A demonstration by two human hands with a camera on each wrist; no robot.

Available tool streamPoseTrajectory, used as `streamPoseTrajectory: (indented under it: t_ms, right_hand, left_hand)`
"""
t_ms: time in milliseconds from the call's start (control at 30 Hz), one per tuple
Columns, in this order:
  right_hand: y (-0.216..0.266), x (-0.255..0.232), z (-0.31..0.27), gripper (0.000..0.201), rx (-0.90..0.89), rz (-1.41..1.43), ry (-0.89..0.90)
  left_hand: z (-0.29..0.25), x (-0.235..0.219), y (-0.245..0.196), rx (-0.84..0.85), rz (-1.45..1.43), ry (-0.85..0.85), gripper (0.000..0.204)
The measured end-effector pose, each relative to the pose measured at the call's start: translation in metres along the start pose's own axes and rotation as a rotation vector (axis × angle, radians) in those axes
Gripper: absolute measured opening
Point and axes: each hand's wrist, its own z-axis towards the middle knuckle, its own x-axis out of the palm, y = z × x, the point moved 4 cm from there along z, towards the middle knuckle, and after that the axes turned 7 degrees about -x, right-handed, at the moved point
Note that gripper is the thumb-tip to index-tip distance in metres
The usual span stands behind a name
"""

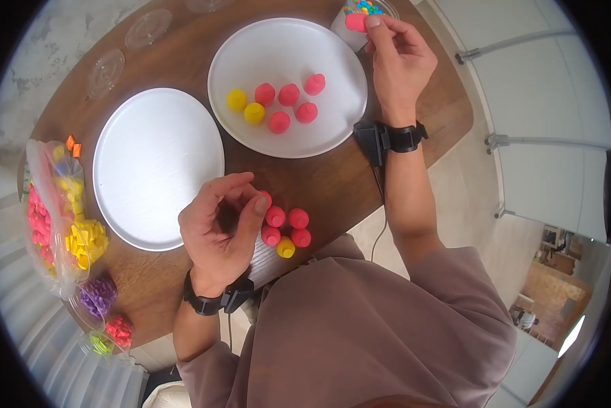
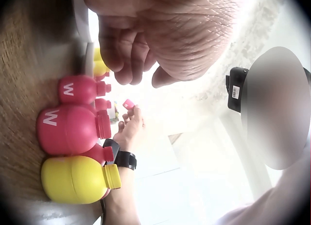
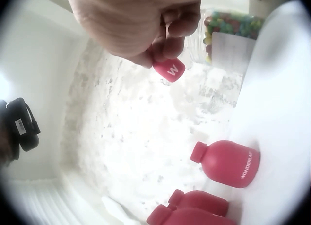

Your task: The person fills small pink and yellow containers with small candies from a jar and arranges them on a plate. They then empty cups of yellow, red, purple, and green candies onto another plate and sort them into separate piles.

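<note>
High at the right, my right hand [image 1: 402, 64] pinches a small pink bottle [image 1: 355, 23] between thumb and fingers. It overlaps the rim of a clear jar of colourful candies [image 1: 364, 7] in the head view. The bottle's end with a white W [image 3: 172, 69] points away from the fingers in the right wrist view. My left hand [image 1: 217, 231] is beside a cluster of small bottles, its fingers loosely bent and holding nothing. Several pink bottles [image 1: 298, 218] and one yellow bottle [image 1: 285, 247] make up that cluster, all standing on the wooden table [image 2: 29, 89].
A round white tray [image 1: 288, 47] carries several pink bottles [image 1: 289, 94] and two yellow ones [image 1: 236, 100]. Left of it lies a second white tray [image 1: 157, 156]. A bag of coloured pieces [image 1: 54, 211], purple shreds [image 1: 98, 297] and clear lids [image 1: 147, 28] line the table's left side.
</note>
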Motion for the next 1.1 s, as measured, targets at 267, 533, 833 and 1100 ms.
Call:
streamPoseTrajectory:
  t_ms: [267,533,833,1100]
  right_hand:
    - [-0.005,-0.014,0.01,0.018,0.033,-0.02,-0.112]
    - [-0.004,-0.011,0.009,0.02,0.057,-0.032,-0.13]
    - [0.004,0.001,-0.002,0.013,0.027,0.05,-0.035]
    - [0.032,0.019,-0.021,0.009,0.229,0.144,0.369]
  left_hand:
    - [-0.001,0.0,0.0,0.009,0.032,-0.001,0.026]
    - [-0.002,0.001,-0.001,0.002,0.018,-0.007,0.026]
    - [-0.003,0.001,0.0,0.042,0.095,-0.033,0.023]
    - [0.001,0.0,0.005,-0.022,0.098,-0.135,0.019]
